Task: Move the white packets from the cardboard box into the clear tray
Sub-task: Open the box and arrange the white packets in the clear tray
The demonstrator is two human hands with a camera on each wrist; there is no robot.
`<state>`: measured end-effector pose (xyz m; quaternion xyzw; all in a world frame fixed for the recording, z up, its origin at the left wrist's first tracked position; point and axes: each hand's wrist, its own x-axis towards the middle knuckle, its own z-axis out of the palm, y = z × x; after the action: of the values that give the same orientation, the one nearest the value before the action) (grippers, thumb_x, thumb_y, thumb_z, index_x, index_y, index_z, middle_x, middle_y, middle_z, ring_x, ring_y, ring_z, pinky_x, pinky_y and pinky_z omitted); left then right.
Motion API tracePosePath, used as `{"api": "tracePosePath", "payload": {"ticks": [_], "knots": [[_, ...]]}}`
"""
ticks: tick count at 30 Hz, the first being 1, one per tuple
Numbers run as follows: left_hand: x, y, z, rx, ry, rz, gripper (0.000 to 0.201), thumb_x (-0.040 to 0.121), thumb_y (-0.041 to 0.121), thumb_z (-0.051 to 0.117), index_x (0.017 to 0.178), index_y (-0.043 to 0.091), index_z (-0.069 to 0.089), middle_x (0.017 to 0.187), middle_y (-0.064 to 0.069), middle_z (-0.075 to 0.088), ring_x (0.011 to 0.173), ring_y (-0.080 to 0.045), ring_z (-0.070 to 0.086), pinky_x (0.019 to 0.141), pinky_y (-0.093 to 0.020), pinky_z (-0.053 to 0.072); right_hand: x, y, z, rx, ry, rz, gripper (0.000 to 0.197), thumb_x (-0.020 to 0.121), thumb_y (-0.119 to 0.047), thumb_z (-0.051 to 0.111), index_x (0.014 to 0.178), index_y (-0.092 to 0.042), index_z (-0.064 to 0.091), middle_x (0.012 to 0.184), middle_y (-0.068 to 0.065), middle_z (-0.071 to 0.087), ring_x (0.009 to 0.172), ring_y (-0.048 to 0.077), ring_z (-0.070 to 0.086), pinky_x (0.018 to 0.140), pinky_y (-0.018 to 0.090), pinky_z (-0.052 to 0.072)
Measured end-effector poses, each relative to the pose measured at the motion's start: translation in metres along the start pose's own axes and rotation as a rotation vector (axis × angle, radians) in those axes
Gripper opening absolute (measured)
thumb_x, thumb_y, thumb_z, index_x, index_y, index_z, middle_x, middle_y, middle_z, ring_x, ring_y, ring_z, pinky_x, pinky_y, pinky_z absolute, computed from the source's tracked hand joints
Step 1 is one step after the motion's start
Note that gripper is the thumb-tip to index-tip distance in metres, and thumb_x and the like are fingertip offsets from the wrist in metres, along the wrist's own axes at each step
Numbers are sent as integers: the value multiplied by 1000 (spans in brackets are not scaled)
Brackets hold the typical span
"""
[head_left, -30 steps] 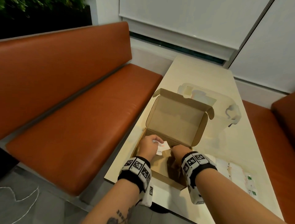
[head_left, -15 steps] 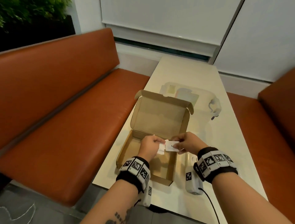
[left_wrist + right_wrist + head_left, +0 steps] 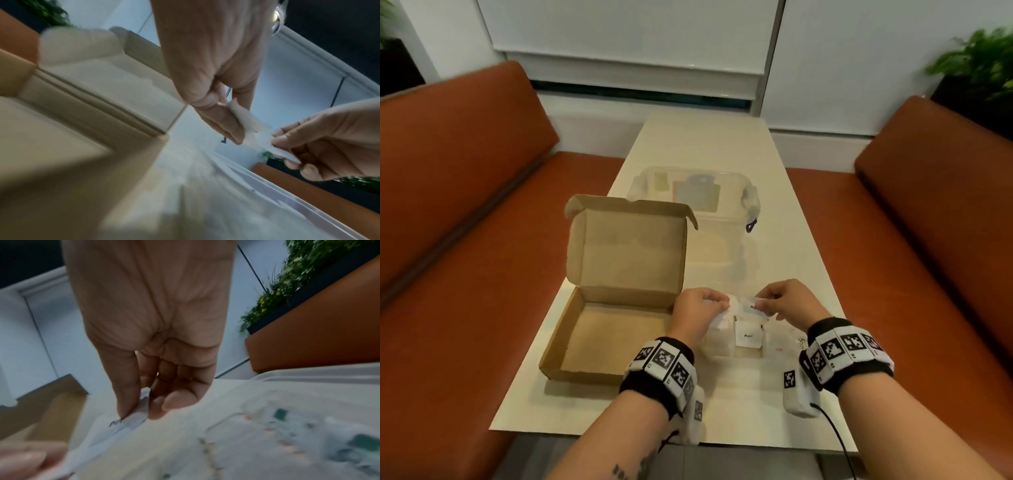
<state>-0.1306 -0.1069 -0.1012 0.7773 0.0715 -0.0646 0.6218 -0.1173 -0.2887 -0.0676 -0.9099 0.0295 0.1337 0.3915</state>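
Observation:
The open cardboard box (image 3: 599, 335) lies at the table's left with its lid up; its floor shows no packets. To its right sits the clear tray (image 3: 717, 354), with a white packet (image 3: 748, 337) printed "Pepper" standing in a compartment. My left hand (image 3: 724, 303) and right hand (image 3: 758, 303) hover close together just above the tray. The left pinches a white packet (image 3: 244, 120) between thumb and fingers. The right pinches another white packet (image 3: 135, 417) with black print. The two packets overlap between the hands.
A clear lidded container (image 3: 688, 195) stands behind the box lid. The pale table (image 3: 722, 144) is narrow, with orange benches (image 3: 465, 274) on both sides. More compartments of the tray (image 3: 287, 402) hold small packets with green and pink marks. A black cable (image 3: 835, 435) trails off the front edge.
Both hands have lifted out of the cardboard box and moved right, carrying white packets to above the clear tray. The head view has turned right.

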Motion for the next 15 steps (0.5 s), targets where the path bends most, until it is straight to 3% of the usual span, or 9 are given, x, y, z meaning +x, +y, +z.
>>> {"api": "tracePosePath", "payload": {"ticks": [2, 6, 10, 13, 15], "knots": [[2, -1, 13, 18, 7, -11, 16, 80, 11, 72, 72, 25, 71, 89, 5, 71, 90, -10, 64, 80, -20, 47, -3, 11, 1, -44, 12, 5, 9, 84, -13, 67, 75, -12, 71, 69, 0, 67, 62, 7, 54, 56, 15, 41], [8, -5, 27, 80, 57, -20, 19, 82, 14, 70, 71, 30, 69, 81, 16, 66, 82, 1, 59, 65, -6, 38, -4, 25, 13, -137, 32, 11, 12, 81, -10, 68, 69, -8, 71, 85, 6, 72, 79, 17, 64, 69, 23, 47], [11, -9, 28, 98, 96, -20, 21, 83, 16, 70, 70, 32, 67, 81, 18, 64, 81, 4, 57, 68, -11, 40, -2, 31, 27, -254, -23, 3, 9, 84, -16, 65, 78, -14, 72, 82, 0, 71, 72, 10, 58, 67, 20, 42], [11, -10, 28, 100, 106, -21, 22, 82, 15, 70, 69, 32, 67, 80, 18, 64, 79, 3, 57, 65, -11, 40, 0, 31, 35, -319, -33, -23, 11, 85, -18, 63, 86, -14, 74, 87, 1, 72, 80, 13, 62, 70, 21, 42], [11, -12, 27, 90, 106, -18, 22, 82, 15, 70, 69, 32, 67, 80, 18, 64, 80, 0, 59, 70, -14, 41, 2, 32, 39, -352, -16, -43, 12, 86, -19, 64, 87, -14, 75, 89, 1, 71, 85, 15, 63, 71, 21, 41]]}}
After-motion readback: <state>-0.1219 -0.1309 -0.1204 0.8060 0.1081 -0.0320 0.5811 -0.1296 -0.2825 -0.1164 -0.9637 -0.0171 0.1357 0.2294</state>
